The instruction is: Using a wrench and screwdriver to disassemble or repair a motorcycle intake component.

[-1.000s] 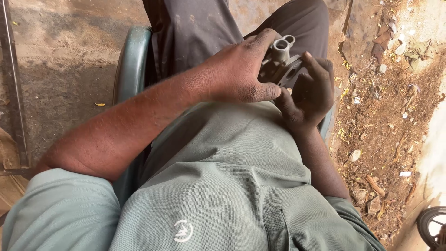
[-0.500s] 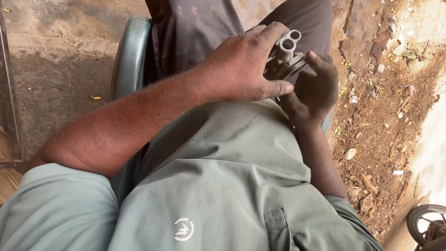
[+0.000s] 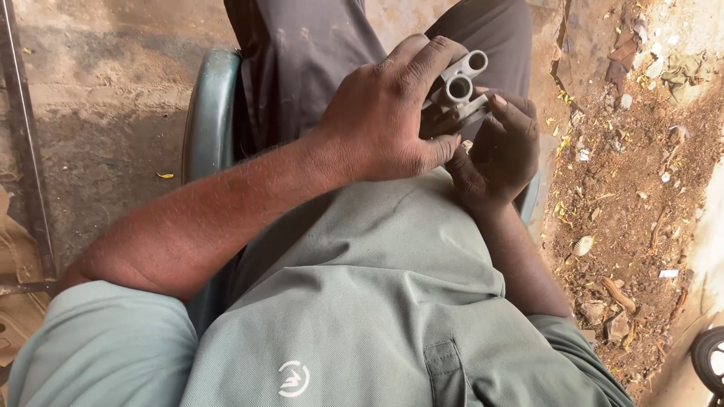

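Small white round emblem [image 3: 292, 378] sitting on grey-green polo shirt [image 3: 377, 301], lower centre of frame. Grey plastic pipe fitting with two round open ends [image 3: 461, 79] lying in upper centre, over lap. Left hand [image 3: 392, 113] gripping fitting from above; right hand [image 3: 501, 151] curling around it from below. Versus half second ago: grip unchanged.

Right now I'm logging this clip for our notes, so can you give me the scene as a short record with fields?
Setting: person seated on a green chair, concrete floor on one side, bare dirt on the other
Left hand: wrapped over the grey pipes
Right hand: grips the pipes from the other side
Held thing: grey pipes, two open round ends showing
Clothing: green shirt, dark trousers
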